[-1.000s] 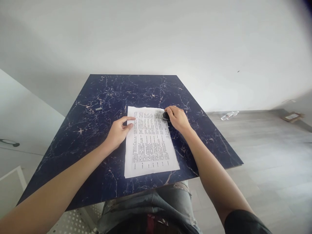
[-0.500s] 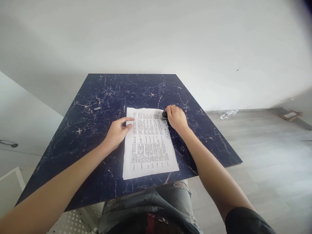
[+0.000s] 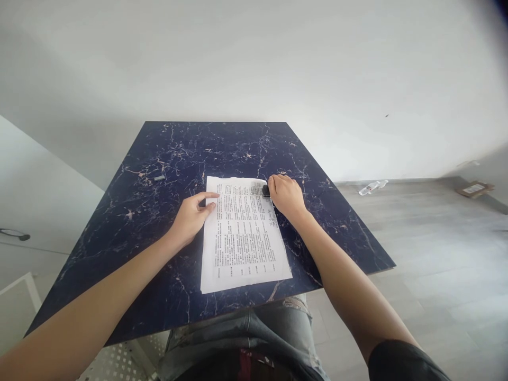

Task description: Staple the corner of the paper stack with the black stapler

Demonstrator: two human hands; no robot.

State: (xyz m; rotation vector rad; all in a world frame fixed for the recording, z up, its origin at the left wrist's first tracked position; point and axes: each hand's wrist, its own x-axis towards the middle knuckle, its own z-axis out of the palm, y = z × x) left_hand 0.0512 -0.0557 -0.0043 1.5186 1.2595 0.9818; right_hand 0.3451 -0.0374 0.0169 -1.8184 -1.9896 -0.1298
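A printed white paper sheet (image 3: 242, 238) lies on the dark blue marbled table (image 3: 159, 233) in front of me. My left hand (image 3: 192, 214) rests at the sheet's upper left edge, its fingers bent and its thumb laid onto the paper. My right hand (image 3: 284, 194) is closed over a small black object (image 3: 265, 190), likely a stapler, at the sheet's upper right corner. Most of that object is hidden under my fingers.
A small grey piece (image 3: 159, 178) lies on the table to the far left. The table backs onto a white wall. On the floor to the right lie a plastic bottle (image 3: 371, 187) and a flat cardboard item (image 3: 474, 188). My lap shows below the table's near edge.
My right hand with the black object has shifted slightly left, further over the paper's corner. The left hand has stayed in place.
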